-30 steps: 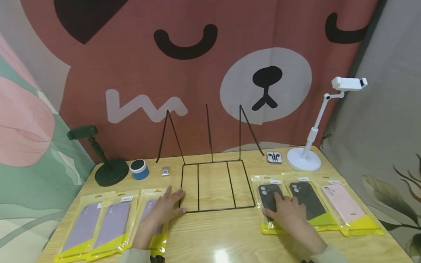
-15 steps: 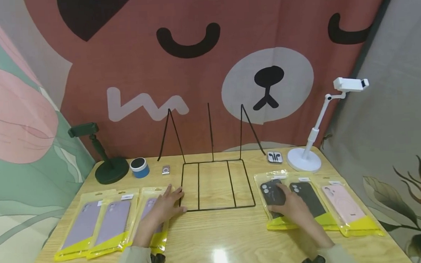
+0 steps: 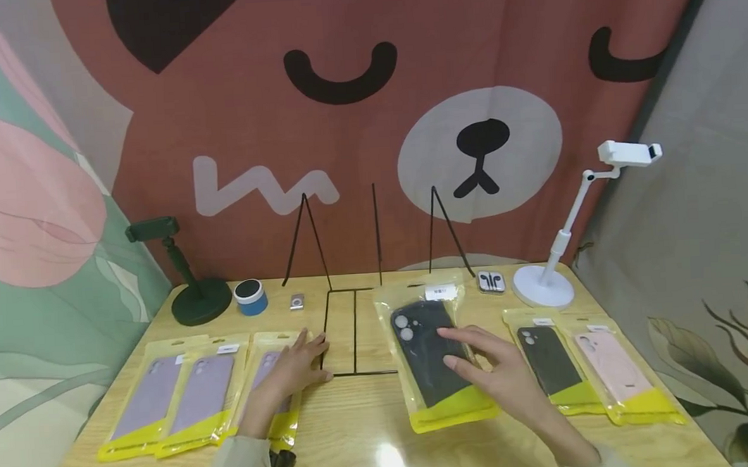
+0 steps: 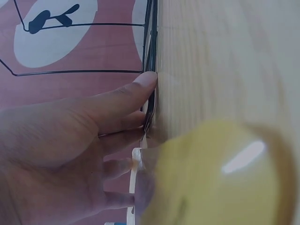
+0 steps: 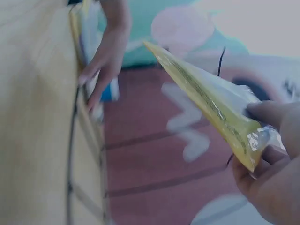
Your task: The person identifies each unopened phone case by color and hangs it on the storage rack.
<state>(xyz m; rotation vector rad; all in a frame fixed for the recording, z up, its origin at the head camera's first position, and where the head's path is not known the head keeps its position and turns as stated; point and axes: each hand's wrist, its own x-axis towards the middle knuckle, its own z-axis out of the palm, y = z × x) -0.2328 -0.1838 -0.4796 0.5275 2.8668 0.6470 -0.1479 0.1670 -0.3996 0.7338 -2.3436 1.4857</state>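
My right hand (image 3: 476, 362) pinches a black phone case in a clear and yellow packet (image 3: 427, 350) and holds it, tilted, above the right side of a black wire rack (image 3: 357, 333). In the right wrist view the packet (image 5: 206, 103) is seen edge-on, with fingers (image 5: 272, 115) curled round its lower end. My left hand (image 3: 301, 357) lies flat with straight fingers on a purple case packet (image 3: 263, 366), its fingertips at the rack's front left corner. The left wrist view shows those fingers (image 4: 117, 98) against the rack wire (image 4: 151, 47).
Two more purple case packets (image 3: 173, 399) lie at the left. A black case packet (image 3: 548, 362) and a pink one (image 3: 612, 365) lie at the right. Along the back stand a dark phone stand (image 3: 200, 302), a blue tin (image 3: 250, 297), earbuds (image 3: 491, 281) and a white phone stand (image 3: 545, 286).
My right hand took hold of the leftmost black case packet, lifted it off the table and carried it left over the wire rack. The left hand stayed where it was.
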